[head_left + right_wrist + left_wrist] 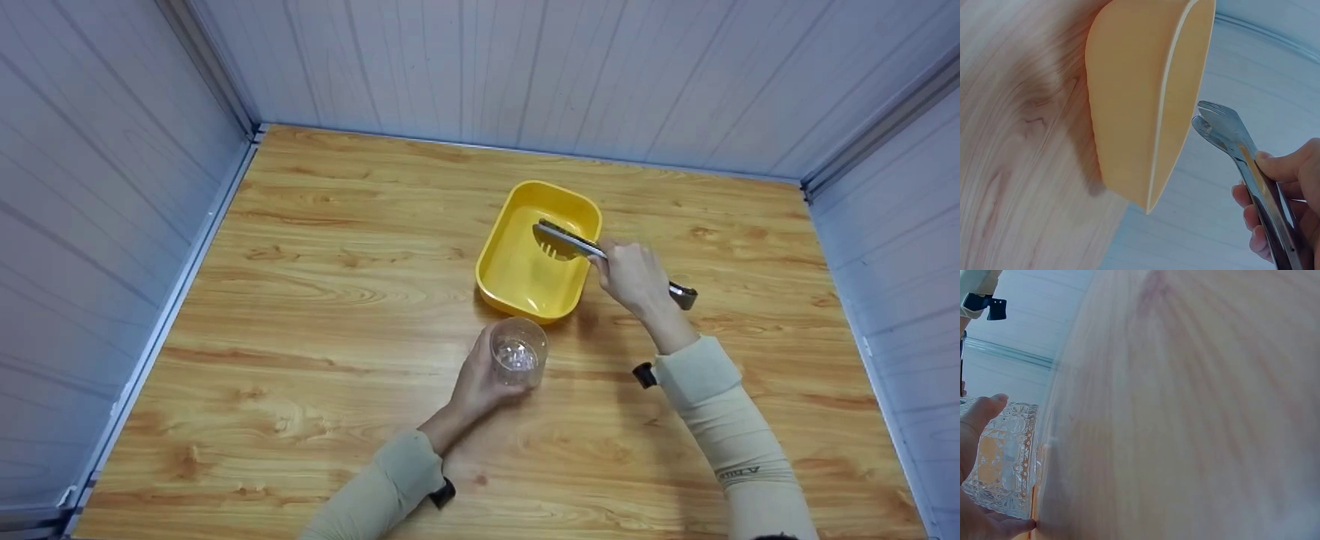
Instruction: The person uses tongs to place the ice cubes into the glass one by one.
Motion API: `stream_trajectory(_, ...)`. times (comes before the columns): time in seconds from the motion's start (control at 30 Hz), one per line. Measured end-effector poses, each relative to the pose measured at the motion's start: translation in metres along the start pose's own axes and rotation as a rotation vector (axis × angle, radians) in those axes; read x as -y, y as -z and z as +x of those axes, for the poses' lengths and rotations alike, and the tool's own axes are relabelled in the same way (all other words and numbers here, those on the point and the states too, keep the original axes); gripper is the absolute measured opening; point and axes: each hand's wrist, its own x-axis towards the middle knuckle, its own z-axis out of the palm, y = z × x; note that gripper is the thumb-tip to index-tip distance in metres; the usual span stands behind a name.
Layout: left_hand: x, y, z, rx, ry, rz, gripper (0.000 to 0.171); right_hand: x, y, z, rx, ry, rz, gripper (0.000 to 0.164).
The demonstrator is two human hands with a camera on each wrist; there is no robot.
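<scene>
My right hand (636, 277) grips metal tongs (570, 238) by their arms. The tong tips hang over the yellow basin (491, 247), close together; in the right wrist view a small shiny spot shows between them, but I cannot tell whether it is a held piece. In front of the basin, my left hand (484, 379) holds a clear patterned glass (517, 356), its thumb and fingers curved around the side. The textured glass wall (1008, 455) shows in the left wrist view. Glints fill the bottom of the glass, and whether anything lies inside is unclear.
The wood-grain table (300, 300) spreads around the basin. Pale panelled walls (450, 67) stand along the back and both sides. A small dark device (442, 493) sits at the left sleeve cuff, another (645, 374) at the right.
</scene>
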Motion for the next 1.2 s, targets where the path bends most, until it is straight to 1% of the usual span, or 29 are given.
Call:
stream_trajectory(0.13, 0.001, 0.0, 0.0, -0.001, -0.001, -0.005, 0.1, 0.007, 0.006, -0.007, -0.024, 0.026, 0.01, 0.018)
stream_trajectory(0.37, 0.002, 0.001, -0.001, -0.006, -0.012, -0.002, 0.101, 0.015, 0.015, -0.019, -0.098, 0.104, 0.013, 0.018)
stream_trajectory(0.63, 0.002, 0.0, -0.001, -0.004, -0.033, -0.005, 0.102, 0.023, 0.023, -0.034, -0.131, 0.166, 0.009, 0.019)
stream_trajectory(0.87, 0.001, 0.001, -0.001, -0.002, -0.019, -0.004, 0.102, 0.032, 0.03, -0.048, -0.174, 0.221, 0.012, 0.016)
stream_trajectory(1.2, 0.002, 0.0, 0.0, -0.003, -0.042, -0.021, 0.1, 0.042, 0.038, -0.064, -0.167, 0.297, 0.034, 0.017)
